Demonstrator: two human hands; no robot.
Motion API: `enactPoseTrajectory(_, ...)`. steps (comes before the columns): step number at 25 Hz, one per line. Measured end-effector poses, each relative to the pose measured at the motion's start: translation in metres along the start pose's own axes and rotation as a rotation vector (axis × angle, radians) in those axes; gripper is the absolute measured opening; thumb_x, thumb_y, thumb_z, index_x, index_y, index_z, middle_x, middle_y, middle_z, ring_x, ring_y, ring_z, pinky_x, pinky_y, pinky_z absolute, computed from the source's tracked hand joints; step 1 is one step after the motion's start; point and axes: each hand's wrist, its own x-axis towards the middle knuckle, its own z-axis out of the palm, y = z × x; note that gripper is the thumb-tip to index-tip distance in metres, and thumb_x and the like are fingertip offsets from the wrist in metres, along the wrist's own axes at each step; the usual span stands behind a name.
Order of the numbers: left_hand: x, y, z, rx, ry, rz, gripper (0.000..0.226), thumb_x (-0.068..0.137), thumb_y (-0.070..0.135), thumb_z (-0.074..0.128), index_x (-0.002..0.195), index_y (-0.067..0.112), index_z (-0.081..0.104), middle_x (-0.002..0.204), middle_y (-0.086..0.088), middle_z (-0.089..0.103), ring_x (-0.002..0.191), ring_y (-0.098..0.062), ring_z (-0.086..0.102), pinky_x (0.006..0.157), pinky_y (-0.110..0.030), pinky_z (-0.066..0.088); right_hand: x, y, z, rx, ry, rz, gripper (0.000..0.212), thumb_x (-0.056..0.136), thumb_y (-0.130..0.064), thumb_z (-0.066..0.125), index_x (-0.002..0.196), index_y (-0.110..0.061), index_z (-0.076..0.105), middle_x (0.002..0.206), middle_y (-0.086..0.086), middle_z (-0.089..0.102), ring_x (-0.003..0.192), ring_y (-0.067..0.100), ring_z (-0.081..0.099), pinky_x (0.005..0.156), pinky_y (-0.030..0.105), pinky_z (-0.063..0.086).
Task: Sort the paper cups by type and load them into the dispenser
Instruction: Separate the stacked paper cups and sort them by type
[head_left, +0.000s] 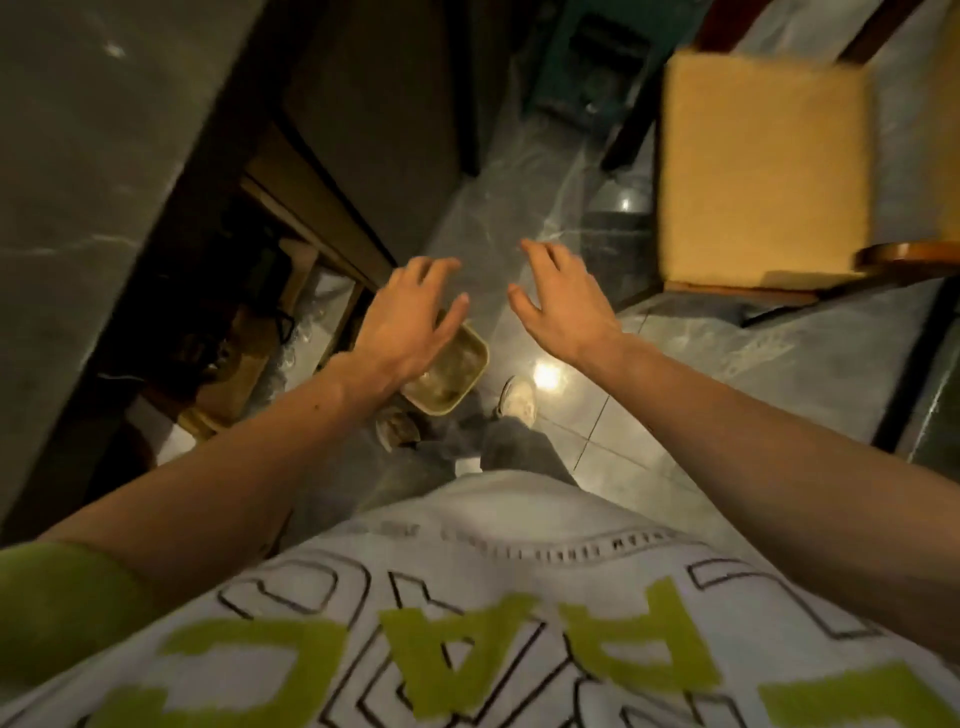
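The person looks straight down at a glossy grey marble floor (675, 364), both bare forearms stretched forward. The left hand (410, 317) hangs palm down with its fingers (441, 270) loosely spread and slightly curled, holding nothing. The right hand (563, 301) is just beside it, also palm down, fingers (540, 254) spread apart and empty. The two hands are near each other but not touching.

Below the left hand, partly hidden by the wrist, a small beige bin (457, 371) with rounded corners stands on the floor; its contents are too blurred to make out. No paper cups or dispenser can be made out in this view.

At the left a dark grey stone bench (104, 182) runs away from the viewer, with a shadowed open space under it holding cluttered, unclear items. At the far right stands a wooden chair with a yellow cushioned seat (763, 171). Near the bottom, a white shirt (467, 597) with green lettering fills the view, and a pale shoe (519, 397) shows beside the bin.
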Motion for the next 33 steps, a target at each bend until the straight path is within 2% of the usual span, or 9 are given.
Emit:
enactPoseTrajectory(3, -0.001, 0.052, -0.036, 0.004, 0.089, 0.122, 0.044, 0.096, 0.039, 0.047, 0.134, 0.016, 0.048, 0.132, -0.010, 0.051, 0.117, -0.031, 0.051, 0.099, -0.045, 0.044, -0.027, -0.002, -0.068, -0.039, 0.147, -0.010, 0.055, 0.097, -0.040, 0.046, 0.145, -0.015, 0.035, 0.139, 0.014, 0.044, 0.124, 0.036, 0.045, 0.100, 0.047, 0.041)
enactPoseTrajectory(7, 0.004, 0.120, -0.086, -0.008, 0.134, 0.286, 0.046, 0.099, 0.042, 0.043, 0.138, 0.018, 0.045, 0.138, -0.006, 0.047, 0.126, -0.025, 0.046, 0.104, -0.042, 0.041, -0.071, -0.008, -0.147, -0.079, 0.348, 0.005, 0.055, 0.098, -0.042, 0.046, 0.145, -0.016, 0.037, 0.142, 0.015, 0.043, 0.128, 0.034, 0.043, 0.103, 0.044, 0.039)
enactPoseTrajectory(11, 0.005, 0.183, -0.132, 0.000, 0.222, 0.530, 0.047, 0.099, 0.041, 0.045, 0.138, 0.016, 0.046, 0.134, -0.010, 0.049, 0.125, -0.027, 0.046, 0.102, -0.041, 0.040, -0.125, -0.012, -0.213, -0.088, 0.567, 0.104, 0.052, 0.098, -0.041, 0.046, 0.144, -0.017, 0.039, 0.141, 0.014, 0.045, 0.128, 0.032, 0.044, 0.105, 0.044, 0.039)
enactPoseTrajectory(16, 0.002, 0.280, -0.156, -0.034, 0.247, 0.754, 0.048, 0.098, 0.044, 0.043, 0.138, 0.018, 0.044, 0.135, -0.008, 0.048, 0.125, -0.025, 0.044, 0.101, -0.040, 0.040, -0.209, 0.016, -0.289, -0.160, 0.782, 0.241, 0.051, 0.097, -0.041, 0.047, 0.142, -0.018, 0.041, 0.141, 0.010, 0.044, 0.125, 0.029, 0.045, 0.101, 0.041, 0.039)
enactPoseTrajectory(20, -0.007, 0.390, -0.135, -0.031, 0.245, 0.929, 0.046, 0.098, 0.042, 0.044, 0.137, 0.017, 0.046, 0.133, -0.006, 0.050, 0.122, -0.021, 0.047, 0.098, -0.038, 0.042, -0.279, 0.073, -0.344, -0.220, 0.934, 0.331, 0.052, 0.096, -0.042, 0.048, 0.141, -0.017, 0.043, 0.140, 0.011, 0.046, 0.126, 0.030, 0.046, 0.101, 0.044, 0.042)
enactPoseTrajectory(24, -0.005, 0.513, -0.079, -0.020, 0.218, 1.071, 0.045, 0.098, 0.042, 0.043, 0.136, 0.019, 0.046, 0.132, -0.003, 0.050, 0.121, -0.018, 0.048, 0.099, -0.036, 0.042, -0.353, 0.158, -0.384, -0.256, 1.034, 0.436, 0.054, 0.094, -0.043, 0.048, 0.140, -0.015, 0.045, 0.139, 0.012, 0.048, 0.127, 0.030, 0.047, 0.102, 0.043, 0.041)
enactPoseTrajectory(29, -0.003, 0.669, 0.000, -0.071, 0.153, 1.175, 0.049, 0.097, 0.048, 0.038, 0.136, 0.019, 0.048, 0.133, -0.004, 0.050, 0.121, -0.020, 0.049, 0.099, -0.034, 0.040, -0.442, 0.276, -0.435, -0.273, 1.051, 0.596, 0.053, 0.095, -0.042, 0.052, 0.142, -0.017, 0.043, 0.141, 0.010, 0.046, 0.126, 0.030, 0.046, 0.101, 0.045, 0.042)
enactPoseTrajectory(33, 0.022, 0.749, 0.035, -0.140, 0.123, 1.158, 0.046, 0.098, 0.044, 0.042, 0.137, 0.020, 0.047, 0.134, -0.001, 0.050, 0.123, -0.018, 0.048, 0.099, -0.036, 0.043, -0.467, 0.353, -0.480, -0.253, 1.065, 0.648, 0.054, 0.097, -0.043, 0.049, 0.144, -0.020, 0.040, 0.143, 0.006, 0.044, 0.128, 0.026, 0.044, 0.102, 0.043, 0.043)
